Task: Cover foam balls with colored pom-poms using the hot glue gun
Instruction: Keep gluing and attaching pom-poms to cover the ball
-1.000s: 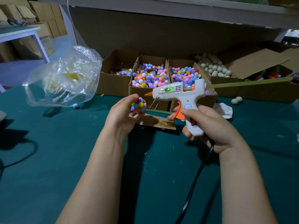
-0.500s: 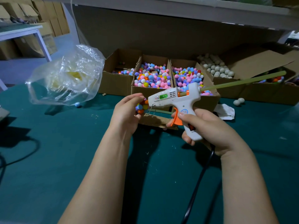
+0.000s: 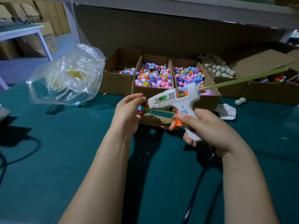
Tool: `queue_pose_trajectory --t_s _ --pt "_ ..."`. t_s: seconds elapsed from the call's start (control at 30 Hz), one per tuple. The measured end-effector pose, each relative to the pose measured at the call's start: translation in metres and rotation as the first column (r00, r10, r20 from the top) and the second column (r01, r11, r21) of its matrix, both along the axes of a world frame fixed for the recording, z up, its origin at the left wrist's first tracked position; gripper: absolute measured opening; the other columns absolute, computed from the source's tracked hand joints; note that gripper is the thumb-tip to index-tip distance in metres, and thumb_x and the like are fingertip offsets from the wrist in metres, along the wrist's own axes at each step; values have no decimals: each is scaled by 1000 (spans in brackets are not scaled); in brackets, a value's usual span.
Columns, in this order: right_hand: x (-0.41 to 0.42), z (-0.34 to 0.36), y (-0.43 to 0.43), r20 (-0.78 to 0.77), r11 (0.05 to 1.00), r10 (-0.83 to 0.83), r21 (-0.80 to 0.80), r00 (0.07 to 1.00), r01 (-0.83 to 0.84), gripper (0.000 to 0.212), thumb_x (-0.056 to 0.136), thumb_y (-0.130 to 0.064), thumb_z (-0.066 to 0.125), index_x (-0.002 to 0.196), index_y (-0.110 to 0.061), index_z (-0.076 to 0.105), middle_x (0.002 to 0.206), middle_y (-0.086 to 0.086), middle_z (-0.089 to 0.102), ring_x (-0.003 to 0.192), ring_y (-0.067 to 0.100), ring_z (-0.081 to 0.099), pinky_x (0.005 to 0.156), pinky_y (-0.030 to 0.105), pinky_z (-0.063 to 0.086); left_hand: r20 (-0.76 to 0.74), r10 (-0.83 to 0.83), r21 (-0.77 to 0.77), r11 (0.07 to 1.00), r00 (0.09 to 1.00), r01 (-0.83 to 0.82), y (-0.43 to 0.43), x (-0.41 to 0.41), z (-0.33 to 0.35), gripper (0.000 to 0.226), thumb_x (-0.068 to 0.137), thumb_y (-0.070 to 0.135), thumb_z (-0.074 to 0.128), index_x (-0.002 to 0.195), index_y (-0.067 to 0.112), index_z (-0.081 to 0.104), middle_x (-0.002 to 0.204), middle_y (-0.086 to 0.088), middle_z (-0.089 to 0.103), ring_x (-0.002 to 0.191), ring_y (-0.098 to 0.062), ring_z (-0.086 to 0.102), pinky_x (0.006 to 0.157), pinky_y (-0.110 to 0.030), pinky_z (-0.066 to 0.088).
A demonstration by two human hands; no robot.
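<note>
My left hand (image 3: 127, 112) grips a foam ball covered with colored pom-poms (image 3: 143, 108), mostly hidden behind my fingers. My right hand (image 3: 208, 128) holds a white hot glue gun (image 3: 176, 101) with an orange trigger, a finger on the trigger. The gun's nozzle end touches the ball. A long pale green glue stick (image 3: 242, 79) juts from the gun's back toward the upper right. Two cardboard boxes of colored pom-poms (image 3: 153, 75) (image 3: 189, 76) stand just behind my hands. A box of bare white foam balls (image 3: 216, 67) sits further right.
A crumpled clear plastic bag (image 3: 69, 76) lies at the left on the green table (image 3: 48, 159). A flat cardboard scrap (image 3: 157, 121) lies under the gun. The gun's black cord (image 3: 199, 183) runs toward me. Two loose white balls (image 3: 240, 101) and crumpled paper (image 3: 226, 111) lie at the right.
The glue gun has moved left and tilted nozzle-down until its tip met the ball. My left hand has turned, so my fingers now hide most of the ball.
</note>
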State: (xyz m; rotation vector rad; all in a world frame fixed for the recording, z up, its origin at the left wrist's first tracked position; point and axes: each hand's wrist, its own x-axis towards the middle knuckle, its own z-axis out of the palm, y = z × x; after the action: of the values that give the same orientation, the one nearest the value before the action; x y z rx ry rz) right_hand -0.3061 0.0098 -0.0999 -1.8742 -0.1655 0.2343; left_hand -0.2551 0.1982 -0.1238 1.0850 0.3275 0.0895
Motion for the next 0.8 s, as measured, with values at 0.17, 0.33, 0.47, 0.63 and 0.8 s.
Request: queue_pose_trajectory --t_s 0.17,0.33,0.47,0.63,0.8 --pt "-1 1 0 19 1000 13 -14 1000 -13 27 97 -34 52 102 -10 61 85 2 75 47 10 53 42 22 42 -2 -3 -9 1000 1000 3 -1 0 0 14 91 0 61 85 11 66 87 -10 67 77 -17 66 66 -24 52" --pt "-1 1 1 42 1000 2 -29 999 -1 28 96 -35 52 99 -8 60 84 4 74 47 12 52 43 23 41 -27 -1 -34 999 1000 0 0 2 0 13 90 0 62 86 11 67 88 -10 67 79 -18 66 73 -26 53" --pt "-2 1 1 58 1000 -8 -20 998 10 32 96 -32 52 100 -1 59 83 7 73 45 12 51 42 23 40 -42 2 -41 999 999 -4 1 3 0 12 90 1 63 86 12 67 89 -10 67 80 -17 64 71 -26 53" --pt "-2 1 1 58 1000 -6 -23 998 7 31 97 -34 52 99 -4 60 82 6 72 46 12 52 43 24 40 -54 5 -38 999 999 -7 0 3 0 11 90 1 63 86 11 67 91 -11 66 83 -18 64 73 -27 53" --pt "-2 1 1 64 1000 -7 -27 998 9 31 97 -34 52 99 -4 59 82 6 72 46 12 52 43 24 41 -56 13 -26 1000 998 -14 0 3 0 10 90 2 63 88 11 67 94 -11 65 86 -19 64 72 -26 53"
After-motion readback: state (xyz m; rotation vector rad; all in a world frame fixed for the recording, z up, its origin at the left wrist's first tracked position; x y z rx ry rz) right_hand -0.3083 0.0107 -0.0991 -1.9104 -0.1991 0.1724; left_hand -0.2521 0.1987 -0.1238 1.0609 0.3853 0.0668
